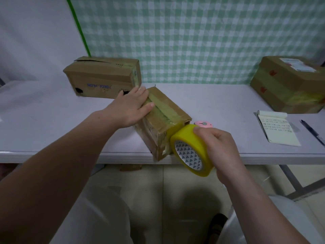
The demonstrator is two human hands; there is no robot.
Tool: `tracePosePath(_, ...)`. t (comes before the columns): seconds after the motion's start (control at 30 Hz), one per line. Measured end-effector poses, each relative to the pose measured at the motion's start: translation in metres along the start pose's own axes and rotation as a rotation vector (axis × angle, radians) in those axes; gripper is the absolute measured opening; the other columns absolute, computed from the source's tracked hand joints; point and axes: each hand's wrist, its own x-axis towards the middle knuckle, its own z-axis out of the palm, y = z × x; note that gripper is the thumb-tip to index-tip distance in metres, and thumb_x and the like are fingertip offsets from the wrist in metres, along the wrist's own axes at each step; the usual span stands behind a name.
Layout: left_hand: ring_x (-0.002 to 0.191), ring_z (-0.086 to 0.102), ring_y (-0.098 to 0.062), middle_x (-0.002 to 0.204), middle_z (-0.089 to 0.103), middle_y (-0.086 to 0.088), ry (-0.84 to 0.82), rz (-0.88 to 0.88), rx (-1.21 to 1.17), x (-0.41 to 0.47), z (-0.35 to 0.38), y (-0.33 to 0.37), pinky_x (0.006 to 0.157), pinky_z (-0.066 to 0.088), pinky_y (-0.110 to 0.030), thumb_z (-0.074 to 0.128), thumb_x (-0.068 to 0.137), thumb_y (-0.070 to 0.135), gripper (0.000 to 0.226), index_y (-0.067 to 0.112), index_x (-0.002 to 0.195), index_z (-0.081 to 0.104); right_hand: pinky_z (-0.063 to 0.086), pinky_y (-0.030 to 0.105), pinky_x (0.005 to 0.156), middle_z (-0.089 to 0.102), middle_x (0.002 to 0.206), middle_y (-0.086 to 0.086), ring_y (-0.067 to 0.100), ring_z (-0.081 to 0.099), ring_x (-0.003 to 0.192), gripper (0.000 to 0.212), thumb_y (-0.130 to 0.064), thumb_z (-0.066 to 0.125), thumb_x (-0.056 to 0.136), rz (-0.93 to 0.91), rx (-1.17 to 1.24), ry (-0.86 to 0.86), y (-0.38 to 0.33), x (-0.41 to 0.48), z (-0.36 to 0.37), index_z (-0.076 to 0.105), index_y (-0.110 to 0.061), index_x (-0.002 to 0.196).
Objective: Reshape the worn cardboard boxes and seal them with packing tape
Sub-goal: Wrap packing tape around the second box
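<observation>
We press flat left hand [135, 104] on small box [163, 120]; right hand [218, 147] grips tape roll [190, 150]; top taped, end next; far box [103, 78] unsealed.

The rear left box [102, 76] carries one line of blue print on its front, upside down and too blurred to read. The right box [281, 88] bears a white top label and red side marks, illegible. The notepad [279, 132] shows handwriting too small to read. The core of the tape roll [189, 138] repeats triangle marks.
</observation>
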Motion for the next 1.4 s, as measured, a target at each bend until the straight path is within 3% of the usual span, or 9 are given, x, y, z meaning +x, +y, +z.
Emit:
tracePosePath(0.1,0.147,0.003,-0.014,0.161,0.005,-0.002,-0.009,0.033,0.041,-0.007,0.001,0.001,0.116,0.001,-0.047,0.014,0.100,0.050,0.065,0.013,0.153,0.011,0.046,0.040,0.061,0.060,0.083,0.021,0.024,0.056,0.069,0.035,-0.035,0.065,0.083,-0.012,-0.010,-0.009,0.000,-0.002,0.004,0.062,-0.006,0.065)
tracePosePath(0.2,0.147,0.002,-0.011,0.160,0.004,0.000,-0.023,0.091,0.020,-0.018,0.006,0.010,0.116,-0.008,-0.044,0.006,0.088,0.060,0.077,0.017,0.153,0.010,0.053,0.051,0.070,0.062,0.104,0.020,0.027,0.059,0.076,0.036,-0.035,0.064,0.084,-0.012,-0.033,-0.005,-0.002,-0.004,0.005,0.066,0.001,0.083)
tracePosePath(0.4,0.146,0.003,-0.008,0.160,0.004,0.000,-0.016,0.211,0.039,-0.039,0.011,0.036,0.113,-0.010,-0.035,-0.001,0.081,0.068,0.087,0.018,0.152,0.009,0.051,0.055,0.073,0.056,0.114,0.024,0.043,0.059,0.093,0.042,-0.036,0.064,0.082,-0.011,-0.061,0.005,-0.002,-0.004,0.007,0.063,0.006,0.088)
tracePosePath(0.63,0.146,0.005,-0.008,0.159,0.006,0.001,-0.007,0.330,0.008,-0.052,0.015,0.045,0.115,-0.008,-0.032,0.013,0.085,0.063,0.081,0.019,0.152,0.010,0.052,0.054,0.069,0.063,0.094,0.026,0.042,0.060,0.079,0.047,-0.043,0.067,0.077,0.002,-0.044,0.009,-0.002,-0.004,0.007,0.064,0.004,0.082)
tracePosePath(0.9,0.146,0.010,-0.013,0.158,0.012,0.001,0.040,0.455,-0.031,-0.056,0.018,0.052,0.119,0.006,-0.027,0.040,0.099,0.020,0.058,0.018,0.151,0.013,0.041,0.037,0.061,0.051,0.071,0.013,0.024,0.050,0.066,0.057,-0.049,0.062,0.065,0.020,0.016,-0.029,0.002,-0.003,0.005,0.058,0.006,0.078)
tracePosePath(1.1,0.146,-0.008,-0.016,0.158,-0.014,0.011,-0.196,0.409,0.241,-0.035,-0.009,0.069,0.112,0.032,-0.038,0.075,0.076,0.032,0.112,0.033,0.150,-0.009,0.052,0.054,0.077,0.061,0.097,0.026,0.035,0.063,0.082,0.066,-0.059,0.062,0.064,-0.038,-0.017,-0.081,-0.001,-0.001,-0.004,0.063,0.004,0.083)
tracePosePath(1.2,0.147,-0.007,-0.020,0.159,-0.012,0.011,-0.242,0.396,0.408,-0.019,-0.022,0.089,0.106,0.035,-0.035,0.086,0.062,0.039,0.132,0.029,0.150,-0.011,0.055,0.049,0.084,0.067,0.104,0.013,0.026,0.067,0.091,0.066,-0.065,0.066,0.058,-0.071,-0.044,-0.147,-0.006,0.003,-0.013,0.071,-0.004,0.083)
tracePosePath(1.3,0.147,0.002,-0.021,0.158,0.003,0.008,-0.297,0.387,0.446,-0.009,-0.027,0.101,0.106,0.034,-0.034,0.090,0.055,0.037,0.142,0.026,0.150,-0.014,0.054,0.034,0.064,0.071,0.077,0.013,0.021,0.068,0.067,0.062,-0.054,0.080,0.058,-0.087,-0.032,-0.193,-0.014,0.003,-0.029,0.068,0.002,0.082)
tracePosePath(1.4,0.142,0.014,-0.020,0.153,0.010,0.002,-0.288,0.431,0.498,-0.003,-0.027,0.103,0.106,0.035,-0.032,0.091,0.053,0.037,0.147,0.022,0.148,-0.019,0.051,0.027,0.059,0.072,0.073,0.009,0.015,0.068,0.065,0.060,-0.049,0.088,0.049,-0.094,-0.088,-0.250,-0.026,0.004,-0.044,0.069,-0.003,0.082)
